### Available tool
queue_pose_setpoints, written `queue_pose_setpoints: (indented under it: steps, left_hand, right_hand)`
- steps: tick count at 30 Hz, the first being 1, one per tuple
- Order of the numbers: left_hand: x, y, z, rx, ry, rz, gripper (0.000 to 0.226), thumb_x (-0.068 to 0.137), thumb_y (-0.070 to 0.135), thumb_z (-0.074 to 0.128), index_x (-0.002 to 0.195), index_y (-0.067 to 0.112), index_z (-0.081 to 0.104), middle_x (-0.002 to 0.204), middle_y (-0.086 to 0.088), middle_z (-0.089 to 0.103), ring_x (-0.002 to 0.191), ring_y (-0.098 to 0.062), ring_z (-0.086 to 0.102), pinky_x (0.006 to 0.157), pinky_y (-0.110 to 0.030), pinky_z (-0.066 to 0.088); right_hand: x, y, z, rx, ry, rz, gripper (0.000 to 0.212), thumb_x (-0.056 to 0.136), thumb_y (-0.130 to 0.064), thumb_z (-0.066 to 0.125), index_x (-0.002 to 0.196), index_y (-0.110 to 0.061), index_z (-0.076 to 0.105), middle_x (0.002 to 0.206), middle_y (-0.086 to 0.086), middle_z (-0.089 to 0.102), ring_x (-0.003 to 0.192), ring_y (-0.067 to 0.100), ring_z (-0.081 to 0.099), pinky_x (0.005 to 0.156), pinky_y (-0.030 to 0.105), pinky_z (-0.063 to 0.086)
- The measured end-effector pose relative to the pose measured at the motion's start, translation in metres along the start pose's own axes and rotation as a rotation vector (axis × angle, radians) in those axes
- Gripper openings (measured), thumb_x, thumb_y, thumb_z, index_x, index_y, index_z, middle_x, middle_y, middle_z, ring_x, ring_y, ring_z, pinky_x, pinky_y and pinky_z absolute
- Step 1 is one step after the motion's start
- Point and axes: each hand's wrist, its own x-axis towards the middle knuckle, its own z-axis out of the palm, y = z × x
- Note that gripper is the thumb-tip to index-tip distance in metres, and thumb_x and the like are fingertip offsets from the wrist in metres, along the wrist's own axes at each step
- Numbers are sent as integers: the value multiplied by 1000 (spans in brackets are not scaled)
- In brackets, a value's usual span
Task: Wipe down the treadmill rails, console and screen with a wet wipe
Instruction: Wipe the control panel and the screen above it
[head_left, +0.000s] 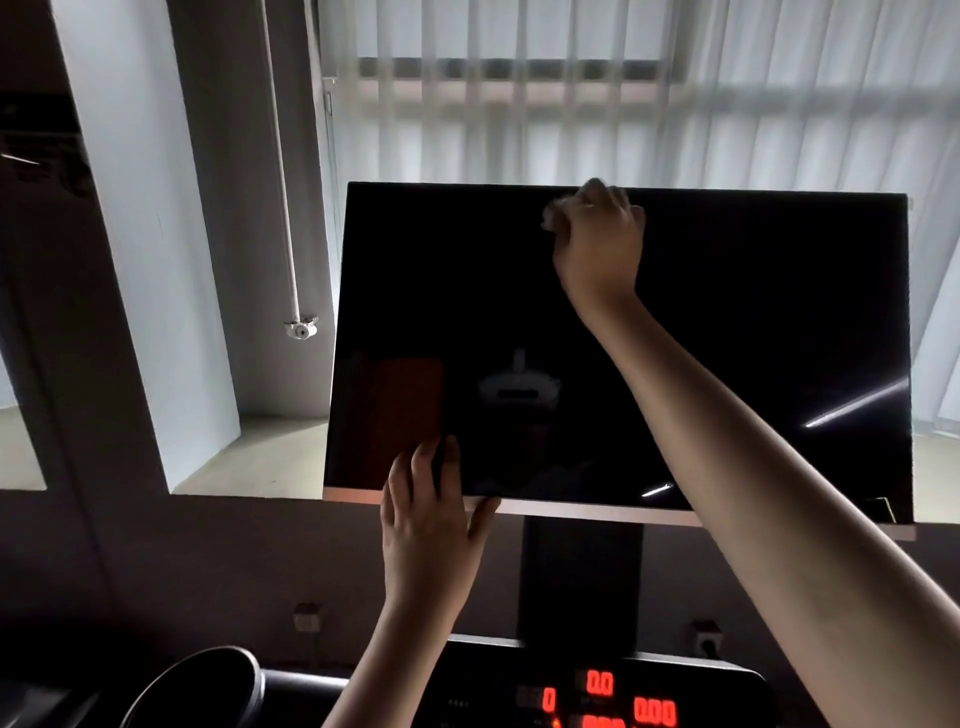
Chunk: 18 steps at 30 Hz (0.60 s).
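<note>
1. Lower left of the frame: a dark round rim (208, 675), apparently part of the machine; neither hand touches it
2. Lower centre-left: the left hand (431, 519) lies with fingers straight and slightly spread, flat on the bottom of the screen (753, 322), thumb reaching out under the pale lower bezel. It holds nothing and is judged to be bracing the panel
3. Centre: the screen is dark and reflective. Step in hand, as judged: the screen wipe, working at its top edge
4. Upper centre: the right hand (597, 239) has its fingers curled and bunched round the wet wipe (551, 210), of which only a pale, blurred scrap shows beside the fingers. The hand is pressed against the screen's top edge
5. Bottom centre-right: the console (649, 691) shows lit red digits; it sits below both hands, untouched. No rails are in view
6. Next move, as judged: draw the wipe across or down the glass in even passes, keeping the brace so the panel does not tilt
</note>
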Motion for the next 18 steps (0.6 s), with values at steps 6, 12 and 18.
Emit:
queue_pose_setpoints:
  steps: [6,12,18]
  left_hand:
    - [0,1,-1,-3,-11,-2,66,84,52,50,129,4,56,128,-12,48,114,-32,44,88,-48,51]
    - [0,1,-2,-1,-16,4,66,82,48,62,130,3,56,127,-13,50,113,-33,45,87,-50,52]
    - [0,1,-1,5,-34,-8,68,80,47,65,130,3,56,127,-14,51,113,-35,46,87,-50,52]
  right_hand:
    - [0,14,-9,-48,1,39,21,85,-15,54,87,-19,75,93,5,64,95,29,59,81,35,35]
    - [-26,18,-6,44,39,-300,14,78,-5,67,72,-16,73,72,4,58,69,30,59,65,36,45]
    - [-40,15,-7,63,26,-265,16,76,-2,68,69,-16,71,72,5,58,68,31,59,62,33,44]
